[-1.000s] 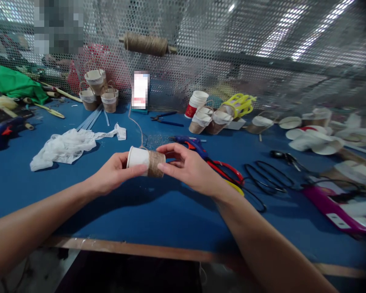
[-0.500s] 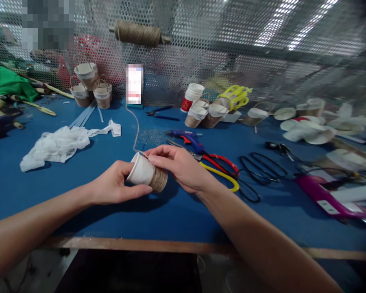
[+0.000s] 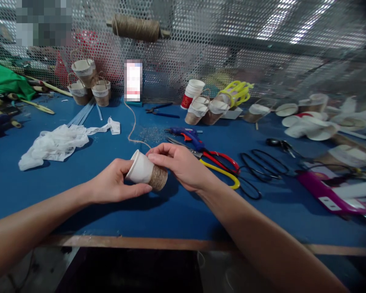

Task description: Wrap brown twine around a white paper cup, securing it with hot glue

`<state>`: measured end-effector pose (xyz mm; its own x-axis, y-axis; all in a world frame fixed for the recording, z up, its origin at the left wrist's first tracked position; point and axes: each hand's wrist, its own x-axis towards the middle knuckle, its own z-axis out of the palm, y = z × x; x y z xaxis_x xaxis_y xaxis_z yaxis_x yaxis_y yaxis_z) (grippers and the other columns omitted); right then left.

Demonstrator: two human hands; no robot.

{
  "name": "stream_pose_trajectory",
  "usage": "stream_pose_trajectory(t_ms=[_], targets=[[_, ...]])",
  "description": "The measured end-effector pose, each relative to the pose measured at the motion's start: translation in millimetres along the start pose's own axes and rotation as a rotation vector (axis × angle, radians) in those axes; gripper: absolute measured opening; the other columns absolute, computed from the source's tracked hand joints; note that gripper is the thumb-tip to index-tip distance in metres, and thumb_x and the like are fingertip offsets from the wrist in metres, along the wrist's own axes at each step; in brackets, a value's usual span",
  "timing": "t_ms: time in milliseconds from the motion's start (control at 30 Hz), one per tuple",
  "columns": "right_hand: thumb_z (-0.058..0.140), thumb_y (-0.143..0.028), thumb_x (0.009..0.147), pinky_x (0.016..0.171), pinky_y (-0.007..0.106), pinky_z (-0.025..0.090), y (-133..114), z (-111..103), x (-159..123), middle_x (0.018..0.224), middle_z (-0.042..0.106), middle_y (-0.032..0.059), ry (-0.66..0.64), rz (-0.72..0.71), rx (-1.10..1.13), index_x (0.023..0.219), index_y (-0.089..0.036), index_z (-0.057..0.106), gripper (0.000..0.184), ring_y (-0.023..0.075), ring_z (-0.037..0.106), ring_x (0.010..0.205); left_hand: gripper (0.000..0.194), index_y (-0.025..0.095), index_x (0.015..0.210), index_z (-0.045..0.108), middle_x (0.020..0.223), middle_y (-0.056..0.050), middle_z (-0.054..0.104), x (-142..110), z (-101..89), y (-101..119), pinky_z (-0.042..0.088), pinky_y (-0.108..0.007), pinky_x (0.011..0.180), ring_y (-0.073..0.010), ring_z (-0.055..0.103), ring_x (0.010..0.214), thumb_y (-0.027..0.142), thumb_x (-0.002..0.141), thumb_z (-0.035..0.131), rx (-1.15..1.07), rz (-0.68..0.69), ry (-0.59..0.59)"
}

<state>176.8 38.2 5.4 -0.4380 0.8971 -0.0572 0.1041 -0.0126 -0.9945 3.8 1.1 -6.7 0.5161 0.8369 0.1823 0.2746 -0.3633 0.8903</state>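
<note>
My left hand (image 3: 114, 185) grips a white paper cup (image 3: 142, 171) lying on its side, its base end wound with brown twine. My right hand (image 3: 178, 165) is closed over the wound part, fingertips pinching the twine (image 3: 133, 126) against the cup. That strand runs slack across the blue table (image 3: 158, 211) up toward a twine spool (image 3: 136, 27) mounted on the perforated metal screen.
Beside my right hand lie a blue glue gun (image 3: 189, 135), red and yellow scissors (image 3: 221, 165) and black scissors (image 3: 256, 169). White netting (image 3: 59, 140) lies at the left. Twine-wrapped cups (image 3: 90, 81) and stacked cups (image 3: 193, 92) stand at the back. A person sits behind the screen.
The cup has tilted and dropped lower toward the table. My right hand has moved over the wound end, and the twine strand has gone slack, now curving on the table.
</note>
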Motion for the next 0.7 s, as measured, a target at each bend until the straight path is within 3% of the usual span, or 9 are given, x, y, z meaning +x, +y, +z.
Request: stream_pose_trajectory(t_ms=[267, 700], targets=[[0.063, -0.033, 0.068, 0.060, 0.025, 0.038, -0.6, 2.7, -1.0, 0.068, 0.053, -0.0024, 0.100, -0.076, -0.095, 0.069, -0.016, 0.054, 0.019, 0.0084, 0.046, 0.061, 0.017, 0.008, 0.072, 0.062, 0.061, -0.002, 0.059, -0.2, -1.9, 1.9, 0.044, -0.020, 0.052, -0.0096, 0.049, 0.054, 0.025, 0.069, 0.062, -0.029, -0.068, 0.020], [0.059, -0.032, 0.070, 0.058, 0.025, 0.038, 2.0, 4.7, -0.2, 0.070, 0.054, -0.0004, 0.103, -0.074, -0.189, 0.070, -0.016, 0.052, 0.018, 0.0098, 0.047, 0.062, 0.017, 0.008, 0.073, 0.062, 0.065, -0.002, 0.060, -0.8, 0.7, 0.8, 0.043, -0.021, 0.055, -0.0104, 0.050, 0.057, 0.025, 0.070, 0.061, -0.076, -0.081, 0.033]])
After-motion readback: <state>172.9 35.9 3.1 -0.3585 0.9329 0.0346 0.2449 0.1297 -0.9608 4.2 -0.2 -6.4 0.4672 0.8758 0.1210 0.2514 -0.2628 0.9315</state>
